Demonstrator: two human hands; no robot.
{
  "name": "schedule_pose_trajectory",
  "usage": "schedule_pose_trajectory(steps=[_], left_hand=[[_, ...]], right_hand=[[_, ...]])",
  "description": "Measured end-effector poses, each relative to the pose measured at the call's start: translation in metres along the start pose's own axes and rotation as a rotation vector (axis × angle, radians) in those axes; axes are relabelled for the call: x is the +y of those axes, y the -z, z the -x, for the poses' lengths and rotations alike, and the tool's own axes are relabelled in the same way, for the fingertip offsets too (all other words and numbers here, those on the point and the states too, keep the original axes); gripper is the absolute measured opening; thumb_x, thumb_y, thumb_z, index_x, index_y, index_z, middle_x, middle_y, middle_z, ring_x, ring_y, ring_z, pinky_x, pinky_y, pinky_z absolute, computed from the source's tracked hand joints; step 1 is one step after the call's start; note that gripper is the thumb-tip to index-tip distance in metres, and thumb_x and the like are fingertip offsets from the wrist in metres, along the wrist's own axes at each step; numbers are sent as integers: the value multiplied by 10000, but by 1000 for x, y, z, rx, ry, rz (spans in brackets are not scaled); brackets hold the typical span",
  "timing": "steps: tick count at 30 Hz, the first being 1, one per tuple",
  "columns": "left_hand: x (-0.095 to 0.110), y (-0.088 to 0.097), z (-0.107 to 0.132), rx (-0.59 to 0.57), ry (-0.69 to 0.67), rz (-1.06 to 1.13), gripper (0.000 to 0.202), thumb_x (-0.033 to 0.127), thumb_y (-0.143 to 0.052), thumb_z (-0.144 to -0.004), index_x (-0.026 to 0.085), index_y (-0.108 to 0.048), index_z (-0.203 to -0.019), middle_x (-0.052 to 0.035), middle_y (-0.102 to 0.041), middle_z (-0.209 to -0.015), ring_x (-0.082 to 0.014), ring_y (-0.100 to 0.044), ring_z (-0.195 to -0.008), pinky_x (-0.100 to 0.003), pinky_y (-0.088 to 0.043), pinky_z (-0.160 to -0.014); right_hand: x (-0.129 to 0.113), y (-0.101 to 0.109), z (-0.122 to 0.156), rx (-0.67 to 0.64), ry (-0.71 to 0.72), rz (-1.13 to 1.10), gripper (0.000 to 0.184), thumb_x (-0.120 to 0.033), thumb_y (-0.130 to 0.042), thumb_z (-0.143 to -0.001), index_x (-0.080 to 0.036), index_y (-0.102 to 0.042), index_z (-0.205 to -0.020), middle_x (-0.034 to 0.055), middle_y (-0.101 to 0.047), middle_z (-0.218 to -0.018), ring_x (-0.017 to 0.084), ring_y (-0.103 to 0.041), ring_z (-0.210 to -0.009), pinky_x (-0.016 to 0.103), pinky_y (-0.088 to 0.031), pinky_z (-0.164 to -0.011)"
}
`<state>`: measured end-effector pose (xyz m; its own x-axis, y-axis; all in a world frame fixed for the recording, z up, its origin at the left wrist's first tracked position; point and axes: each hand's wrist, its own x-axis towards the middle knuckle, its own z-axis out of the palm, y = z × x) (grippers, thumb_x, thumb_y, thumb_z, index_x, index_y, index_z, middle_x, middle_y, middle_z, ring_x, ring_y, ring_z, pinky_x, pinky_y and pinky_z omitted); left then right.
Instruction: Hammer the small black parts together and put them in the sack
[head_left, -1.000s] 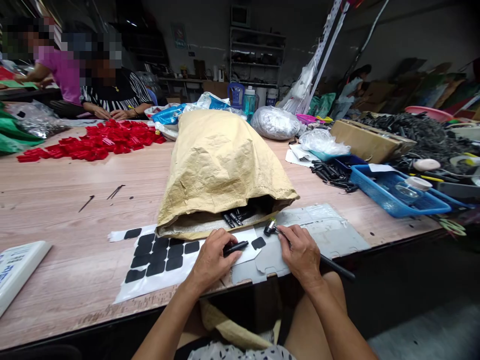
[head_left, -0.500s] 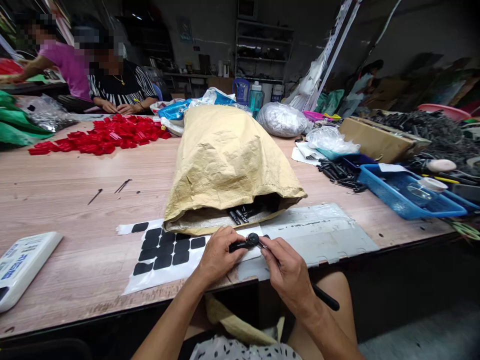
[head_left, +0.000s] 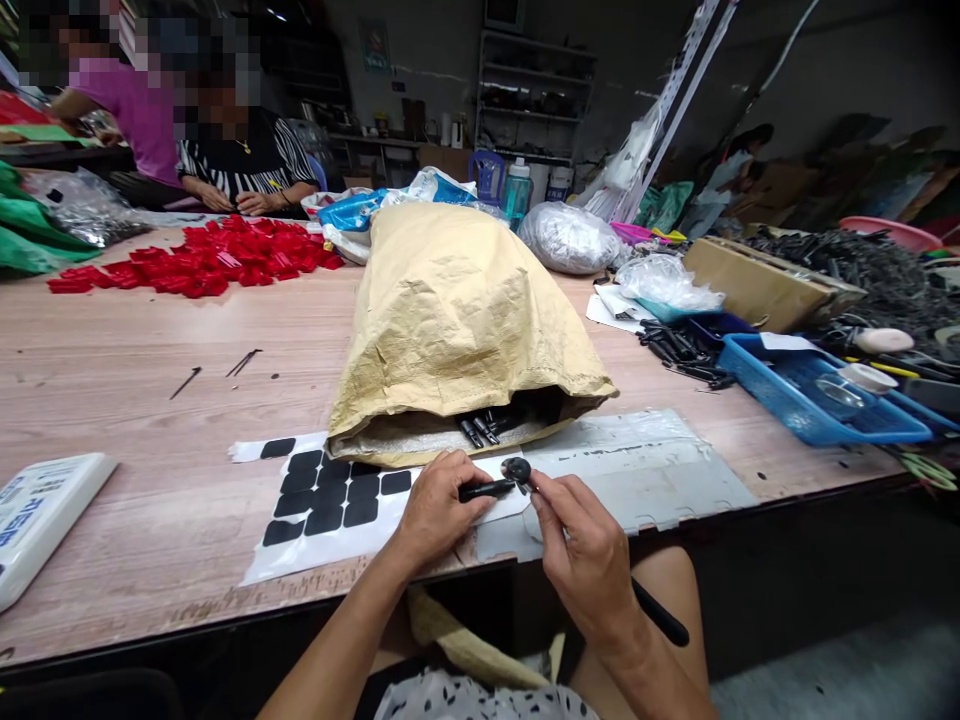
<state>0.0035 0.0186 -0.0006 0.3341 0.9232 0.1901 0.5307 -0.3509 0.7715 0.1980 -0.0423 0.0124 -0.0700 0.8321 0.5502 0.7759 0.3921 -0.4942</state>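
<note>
My left hand [head_left: 435, 508] is closed on a short black rod-shaped part [head_left: 486, 490], pressing it down on the white backing sheet [head_left: 300, 545] near the table's front edge. My right hand [head_left: 581, 548] grips a small hammer [head_left: 517, 469] by its long black handle [head_left: 660, 613]; the hammer's round head rests at the right end of the part. The sheet carries several black rounded-square pads [head_left: 330, 498]. Just beyond my hands lies a tan paper sack [head_left: 450, 310] on its side, its mouth open toward me with more black parts [head_left: 484, 428] showing inside.
A grey plastic sheet [head_left: 645, 470] lies right of my hands. A blue basket [head_left: 810, 395], loose black parts [head_left: 679, 350] and a cardboard box [head_left: 757, 280] crowd the right. Red pieces [head_left: 202, 265] cover the far left, where two other people sit. A white box [head_left: 37, 510] lies left.
My right hand brought the hammer head left from the grey sheet onto the end of the black part that my left hand holds. The view shifted slightly.
</note>
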Motion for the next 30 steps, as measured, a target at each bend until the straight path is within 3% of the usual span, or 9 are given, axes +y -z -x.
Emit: schedule_pose_trajectory(steps=[4, 8, 13, 18, 27, 30], left_hand=[[0, 0, 0, 5, 5, -8, 125, 195, -739, -773, 236, -754, -890, -13, -646, -863, -199, -571, -903, -321, -411, -824], [2, 1, -1, 1, 12, -23, 125, 206, -737, -777, 239, -756, -896, -10, -644, -863, -200, -565, -912, -322, -408, -820], [3, 2, -1, -12, 8, -30, 131, 203, -724, -784, 242, -758, -904, -9, -632, -859, -199, -557, -907, -330, -408, -824], [2, 4, 0, -32, -7, -23, 127, 233, -707, -813, 248, -759, -928, -13, -633, -872, -201, -554, -908, -336, -410, -826], [-1, 7, -2, -86, -31, -40, 197, 359, -588, -935, 247, -744, -981, -33, -639, -915, -215, -561, -933, -359, -412, -857], [11, 9, 4, -78, -56, -49, 251, 384, -530, -966, 235, -730, -992, -51, -646, -943, -225, -559, -944, -367, -417, -873]], right_hand=[[3, 1, 1, -60, -26, 20, 307, -190, -464, -991, -229, -651, -1231, 48, -660, -914, 164, -622, -851, 277, -496, -772], [15, 9, -6, 7, -50, 49, 302, -231, -484, -990, -258, -654, -1238, 45, -679, -966, 166, -636, -907, 283, -493, -829], [54, 16, -16, 26, -99, 219, 264, -249, -515, -966, -254, -691, -1162, 45, -692, -985, 190, -626, -953, 306, -478, -856], [85, 8, -15, 21, -105, 357, 220, -246, -558, -937, -248, -707, -1100, 38, -682, -931, 208, -583, -924, 316, -440, -819], [84, 1, -13, 66, -109, 416, 222, -253, -550, -945, -257, -693, -1115, 33, -669, -952, 202, -549, -914, 317, -404, -818], [84, 1, -13, 71, -106, 420, 224, -257, -543, -948, -255, -691, -1116, 37, -665, -949, 204, -543, -908, 321, -398, -811]])
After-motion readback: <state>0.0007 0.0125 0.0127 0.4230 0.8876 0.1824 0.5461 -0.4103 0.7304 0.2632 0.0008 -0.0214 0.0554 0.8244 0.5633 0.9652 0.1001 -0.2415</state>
